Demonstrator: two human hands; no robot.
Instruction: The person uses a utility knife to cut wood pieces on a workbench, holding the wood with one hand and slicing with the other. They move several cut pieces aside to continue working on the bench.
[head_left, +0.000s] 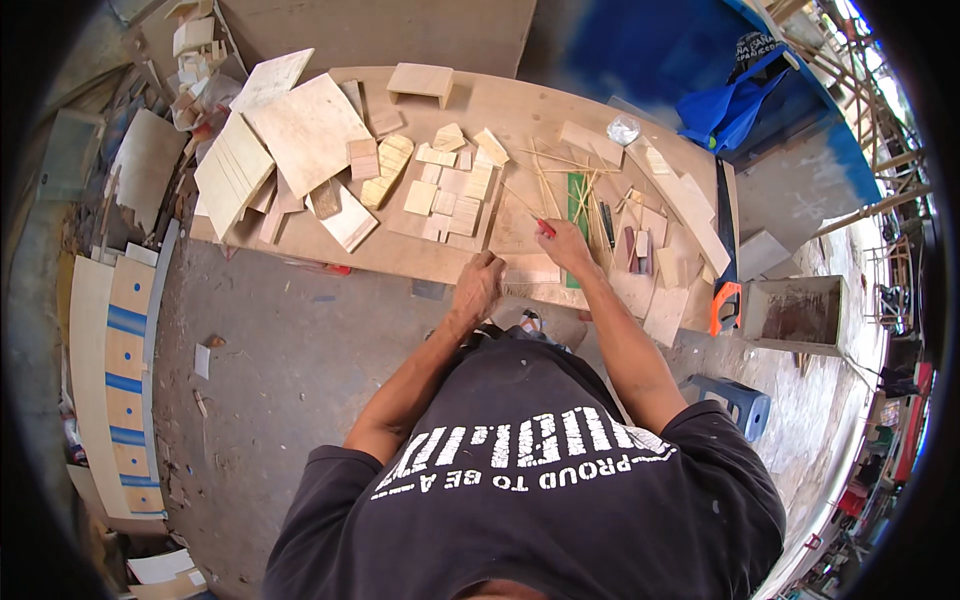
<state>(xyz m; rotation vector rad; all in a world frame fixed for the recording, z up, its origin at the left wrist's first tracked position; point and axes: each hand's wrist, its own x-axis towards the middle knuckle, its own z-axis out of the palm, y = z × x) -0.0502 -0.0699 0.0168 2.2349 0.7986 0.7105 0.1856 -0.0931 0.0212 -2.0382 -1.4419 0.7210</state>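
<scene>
My right hand (565,245) grips a slim red-handled tool (545,228) over the workbench, left of a green strip (576,196) and several thin wooden sticks (590,168). My left hand (480,282) has its fingers curled at the near edge of a flat light wooden piece (532,268); I cannot make out whether they grip it. Beyond my hands lies a board with small pale wood blocks (445,200). Small dark tools (606,225) and reddish blocks (640,250) lie to the right of my right hand.
The workbench (360,262) also holds plywood pieces (310,130), long boards (680,210) and an orange-handled saw (727,305). A box (795,315) and blue stool (740,405) stand at right. Striped panels (135,380) lie at left; a blue bag (720,115) is at back right.
</scene>
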